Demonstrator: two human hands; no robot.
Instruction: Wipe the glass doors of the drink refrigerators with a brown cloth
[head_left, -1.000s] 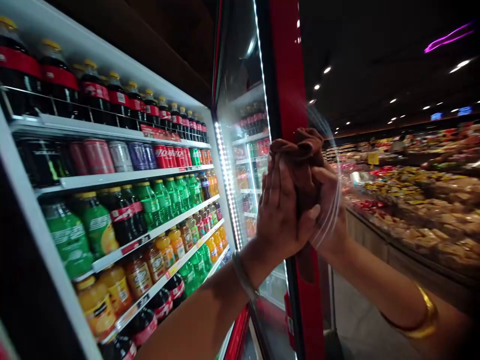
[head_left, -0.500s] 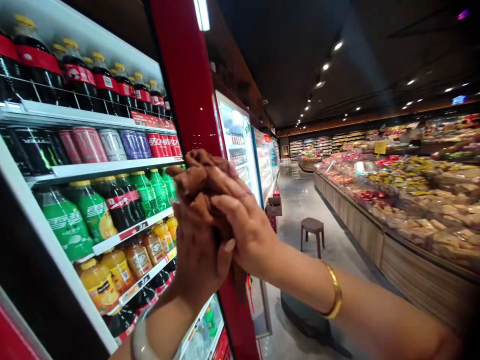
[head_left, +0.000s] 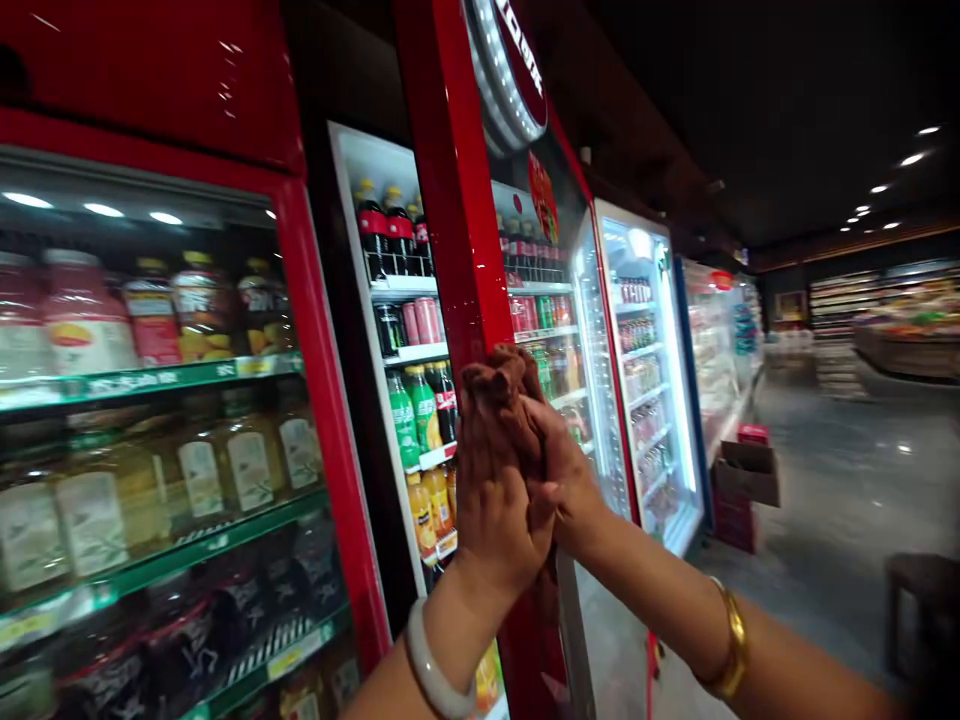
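Note:
A crumpled brown cloth [head_left: 511, 382] is wrapped about the upright red edge of a fridge door [head_left: 469, 230], which stands open. My left hand [head_left: 495, 515], with a pale bangle at the wrist, presses the cloth from the left side, fingers pointing up and close together. From the right side my right hand [head_left: 576, 478], a gold bangle on its wrist, closes on the same cloth. Both hands meet around the door edge, and the cloth's lower part is mostly hidden behind them. Behind the hands, bottles and cans fill the lit fridge shelves [head_left: 409, 355].
Another red fridge [head_left: 319, 400] with bottled drinks stands close on the left. More lit fridges [head_left: 649, 370] line the wall beyond the door. At the right are a cardboard box [head_left: 750, 475] and a dark stool [head_left: 922, 600] on the shiny floor.
The view has swung to the left, bringing the neighbouring fridge and a round sign on the door into sight. Both hands remain on the cloth at the door edge.

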